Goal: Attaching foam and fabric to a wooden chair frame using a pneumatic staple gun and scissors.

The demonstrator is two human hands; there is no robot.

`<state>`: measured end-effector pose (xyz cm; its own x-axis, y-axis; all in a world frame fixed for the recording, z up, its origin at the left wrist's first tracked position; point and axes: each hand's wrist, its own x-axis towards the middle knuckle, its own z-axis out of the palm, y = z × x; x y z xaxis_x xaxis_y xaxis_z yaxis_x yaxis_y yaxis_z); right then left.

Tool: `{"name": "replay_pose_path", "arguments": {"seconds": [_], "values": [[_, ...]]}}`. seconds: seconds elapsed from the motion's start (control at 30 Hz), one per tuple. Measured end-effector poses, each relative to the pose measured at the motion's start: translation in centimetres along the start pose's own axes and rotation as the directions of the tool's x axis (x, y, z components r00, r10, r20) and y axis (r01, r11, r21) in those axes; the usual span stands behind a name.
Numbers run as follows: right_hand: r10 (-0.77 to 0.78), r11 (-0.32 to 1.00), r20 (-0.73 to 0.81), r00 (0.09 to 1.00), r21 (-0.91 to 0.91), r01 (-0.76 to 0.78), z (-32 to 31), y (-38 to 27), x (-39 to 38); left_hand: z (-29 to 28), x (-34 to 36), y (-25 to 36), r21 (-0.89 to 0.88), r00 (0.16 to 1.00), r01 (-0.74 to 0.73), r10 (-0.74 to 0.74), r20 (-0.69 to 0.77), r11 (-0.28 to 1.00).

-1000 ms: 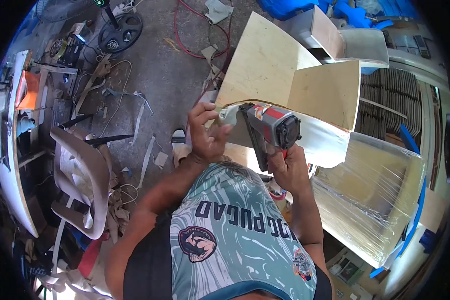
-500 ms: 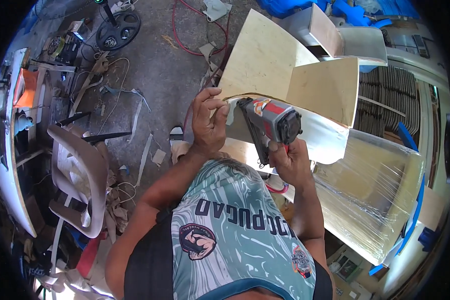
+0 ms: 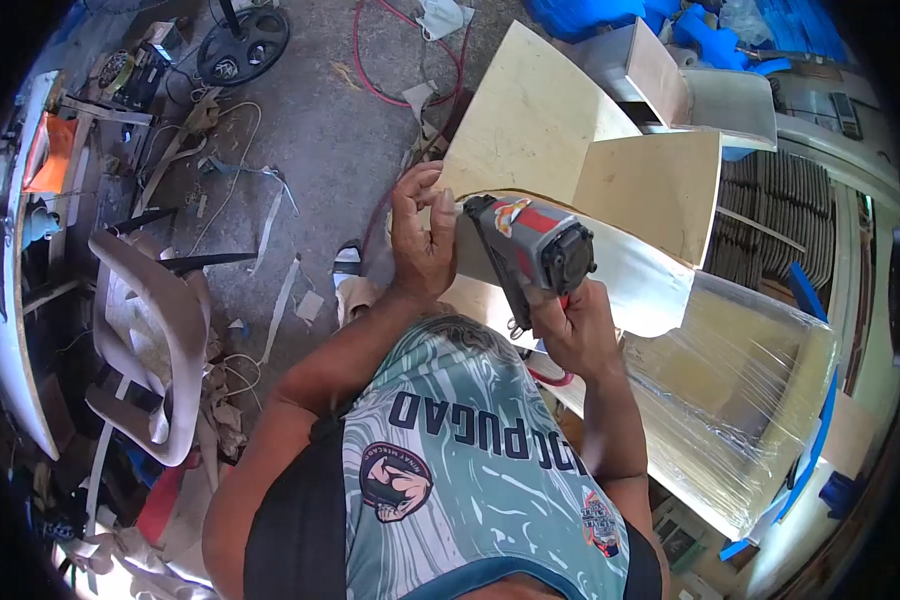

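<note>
My right hand (image 3: 570, 325) grips the handle of a grey and red nail gun (image 3: 530, 250), its nose pressed against the edge of a pale plywood panel (image 3: 530, 125). My left hand (image 3: 422, 240) lies flat against that panel's near edge, right beside the gun's nose. A second plywood panel (image 3: 650, 185) stands at right angles to the first one, forming a box-like corner. A white sheet (image 3: 630, 275) runs below the gun.
A white plastic chair (image 3: 145, 345) stands at my left on the concrete floor, among scraps and cables. A red hose (image 3: 380, 60) and a black weight plate (image 3: 240, 45) lie further off. Plastic-wrapped boards (image 3: 740, 400) sit at my right, blue items (image 3: 610, 15) beyond.
My left hand has slid up along the panel's edge and flattened on it. The nail gun has tilted and moved slightly toward that hand.
</note>
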<state>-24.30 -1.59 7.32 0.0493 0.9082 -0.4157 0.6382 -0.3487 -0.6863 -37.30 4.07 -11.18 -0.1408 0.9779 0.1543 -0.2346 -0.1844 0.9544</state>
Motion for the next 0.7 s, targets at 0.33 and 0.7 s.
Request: {"name": "replay_pose_path", "arguments": {"seconds": [0.33,0.7], "values": [[0.04,0.985,0.034,0.999,-0.167,-0.034,0.1,-0.1,-0.6,0.0,0.2,-1.4,-0.098,0.998,0.042,-0.046,-0.033,0.994],[-0.009,1.0,-0.004,1.0,-0.008,0.009,-1.2,6.3,-10.9,1.2,-0.5,2.7,0.449,0.77,-0.613,0.364,0.524,0.65]]}}
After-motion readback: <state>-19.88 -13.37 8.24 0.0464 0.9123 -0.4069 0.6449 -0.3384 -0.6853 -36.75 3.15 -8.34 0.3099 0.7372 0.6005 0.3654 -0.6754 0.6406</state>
